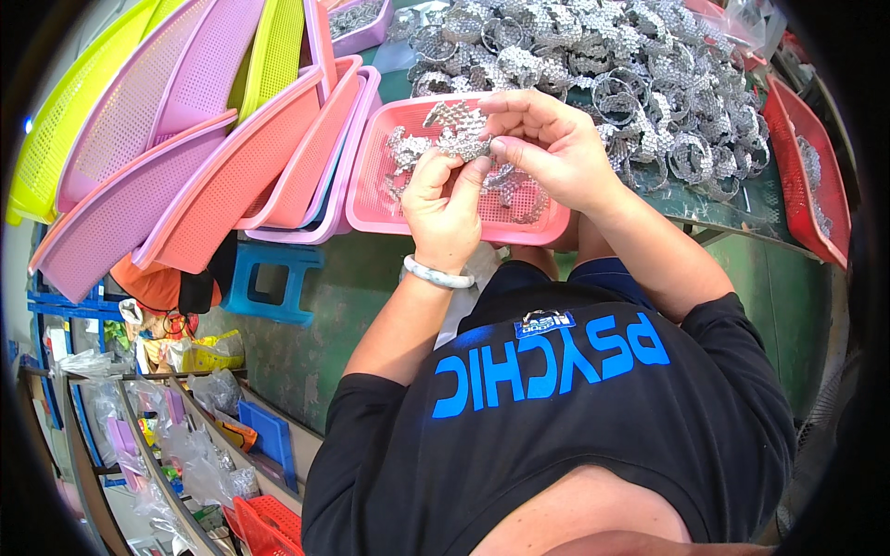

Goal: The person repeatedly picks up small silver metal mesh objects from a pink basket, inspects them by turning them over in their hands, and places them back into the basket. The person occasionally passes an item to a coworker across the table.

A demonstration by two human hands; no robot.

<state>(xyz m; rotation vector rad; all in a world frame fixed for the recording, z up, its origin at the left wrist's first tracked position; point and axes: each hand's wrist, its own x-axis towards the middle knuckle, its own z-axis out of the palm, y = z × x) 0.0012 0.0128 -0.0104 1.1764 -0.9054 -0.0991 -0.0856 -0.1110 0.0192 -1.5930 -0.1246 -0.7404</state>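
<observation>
Between both hands I hold a silvery metal link strip point(461, 125), its many small pieces catching the light. My left hand point(443, 208), with a pale bangle point(436, 274) on the wrist, pinches its near end between thumb and fingers. On the other side, my right hand point(561, 157) grips it with thumb and bent fingers. Right beneath is a pink perforated basket point(374, 190), in which more silvery link pieces point(408, 153) lie. My fingers cover part of the strip, so its exact shape cannot be made out.
A large heap of silvery link bands point(649, 83) covers the green table beyond. Stacked pink, purple and yellow-green baskets point(222, 176) stand at the left. A red basket point(807, 185) sits at the right edge. A blue stool point(269, 278) and divided shelves point(176, 463) are lower left.
</observation>
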